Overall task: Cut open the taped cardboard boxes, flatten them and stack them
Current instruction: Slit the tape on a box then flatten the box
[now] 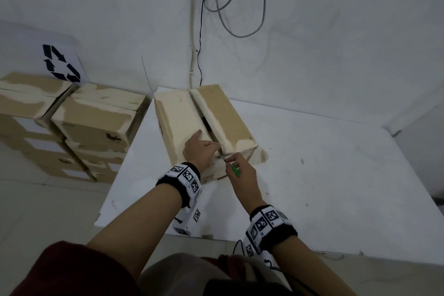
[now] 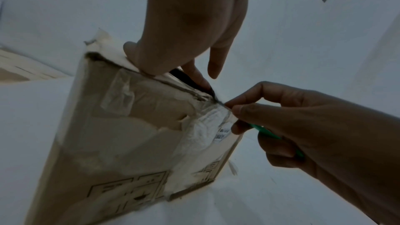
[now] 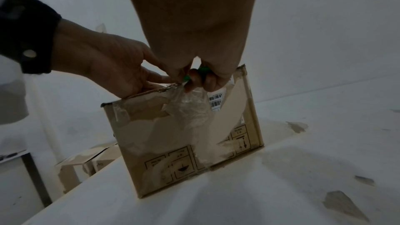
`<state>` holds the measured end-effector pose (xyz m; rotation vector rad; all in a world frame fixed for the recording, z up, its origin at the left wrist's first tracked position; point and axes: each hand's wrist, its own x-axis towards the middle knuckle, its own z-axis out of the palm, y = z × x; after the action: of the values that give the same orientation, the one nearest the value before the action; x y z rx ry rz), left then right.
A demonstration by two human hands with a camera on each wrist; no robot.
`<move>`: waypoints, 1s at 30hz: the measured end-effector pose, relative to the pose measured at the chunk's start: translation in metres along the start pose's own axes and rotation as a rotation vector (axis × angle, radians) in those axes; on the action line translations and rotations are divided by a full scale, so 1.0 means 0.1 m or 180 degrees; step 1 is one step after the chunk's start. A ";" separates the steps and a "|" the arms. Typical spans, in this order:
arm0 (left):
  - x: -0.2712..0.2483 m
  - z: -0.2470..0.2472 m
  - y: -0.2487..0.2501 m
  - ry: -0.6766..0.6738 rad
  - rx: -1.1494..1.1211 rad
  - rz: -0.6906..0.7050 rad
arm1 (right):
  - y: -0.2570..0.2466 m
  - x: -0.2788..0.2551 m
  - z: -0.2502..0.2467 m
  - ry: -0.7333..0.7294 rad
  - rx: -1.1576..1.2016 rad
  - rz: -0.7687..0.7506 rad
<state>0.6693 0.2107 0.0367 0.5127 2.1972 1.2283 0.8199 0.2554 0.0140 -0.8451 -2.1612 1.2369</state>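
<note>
A cardboard box [image 1: 216, 113] stands on the white table [image 1: 312, 175], its top seam slit and slightly gaping. My left hand [image 1: 209, 145] rests on the near end of the left flap, fingers fairly straight, one fingertip [image 2: 194, 74] dipping into the seam. My right hand [image 1: 231, 160] is at the box's near top edge. Its lower fingers curl round a green cutter [image 2: 266, 132] while thumb and forefinger pinch the crumpled clear tape [image 3: 190, 107] that runs down the front face. The cutter's blade is hidden.
Several taped cardboard boxes [image 1: 91, 122] are stacked on the floor left of the table, below a recycling sign [image 1: 60, 62] on the wall. Cables [image 1: 199, 43] hang down the wall behind the box. Bare table lies to the right.
</note>
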 end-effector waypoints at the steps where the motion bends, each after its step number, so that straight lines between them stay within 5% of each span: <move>1: 0.00 0.00 0.00 0.0016 0.0002 0.0019 | 0.02 0.00 0.01 -0.0007 -0.0060 -0.0049; 24: -0.04 0.03 0.01 0.0271 -0.0140 0.0154 | 0.00 0.11 0.28 0.0358 -0.0473 0.0086; 30: -0.05 0.03 0.02 0.0227 -0.0043 0.0183 | 0.12 0.14 0.01 0.0603 -0.0345 0.0237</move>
<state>0.6753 0.2103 0.0385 0.5376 2.2458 1.3095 0.8128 0.2701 0.0044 -1.0523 -2.0749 1.0364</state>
